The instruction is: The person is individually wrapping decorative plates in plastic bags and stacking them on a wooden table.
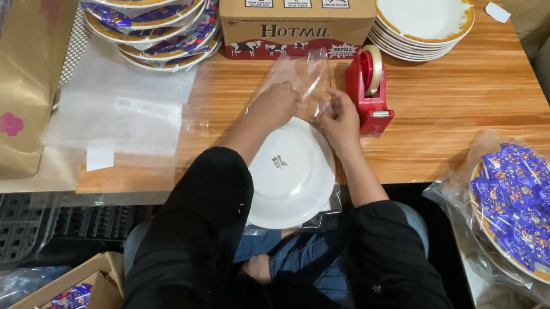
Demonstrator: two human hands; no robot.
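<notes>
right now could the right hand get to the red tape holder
Probably yes. The right hand is on the clear bag over the white plate, and the red tape holder stands just beside it on the table, with nothing between them.

red tape dispenser (368, 92) blocks right, cardboard box (296, 10) ahead, bare table (476, 104) beyond

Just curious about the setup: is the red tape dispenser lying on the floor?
No, the red tape dispenser stands on the wooden table, beside the right hand.
</notes>
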